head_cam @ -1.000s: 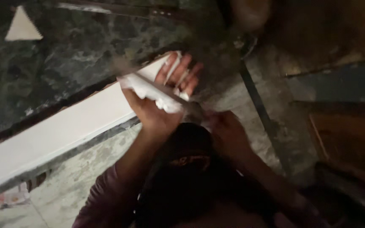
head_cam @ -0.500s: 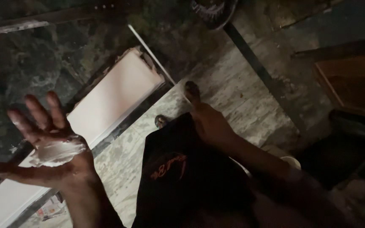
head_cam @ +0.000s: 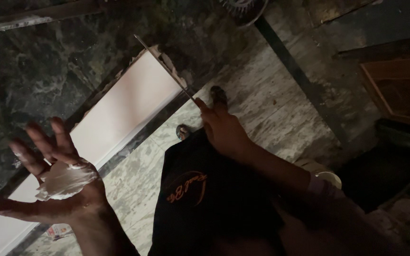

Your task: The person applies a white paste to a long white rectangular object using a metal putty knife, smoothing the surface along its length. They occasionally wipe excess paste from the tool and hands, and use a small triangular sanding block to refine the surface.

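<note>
Left hand [head_cam: 60,182], fingers spread flat, carries a lump of white putty [head_cam: 65,180] at eight o'clock; right hand [head_cam: 221,130] grips a thin blade [head_cam: 164,68] toward twelve; tilting the palm could drop the putty.

Only one package-ish thing: small crumpled wrapper [head_cam: 57,231], lower left of the frame, lying on the worn floor just beside the white strip's edge. Whitish with bits of red, too dim to tell more. No signs, no screens.
</note>
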